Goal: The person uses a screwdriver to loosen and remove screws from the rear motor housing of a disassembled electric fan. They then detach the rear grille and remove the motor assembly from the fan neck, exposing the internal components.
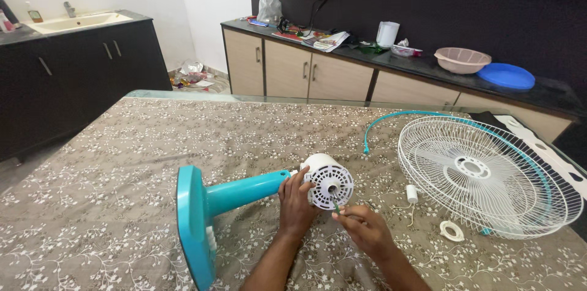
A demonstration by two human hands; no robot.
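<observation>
A teal fan stand [232,196] lies on its side on the patterned tablecloth, its flat base [192,224] toward me. At its far end sits the white vented motor housing [329,180]. My left hand [296,202] grips the housing from the left side. My right hand [364,227] pinches a thin green-handled tool [335,205] whose tip touches the housing's lower front. A white wire fan guard [489,175] lies flat to the right.
A small white ring [452,230] and a white cap [412,193] lie near the guard. A teal rim strip [391,121] curves beyond it. Counters with a pink bowl [462,59], a blue lid [506,75] and a sink [79,22] stand behind the table.
</observation>
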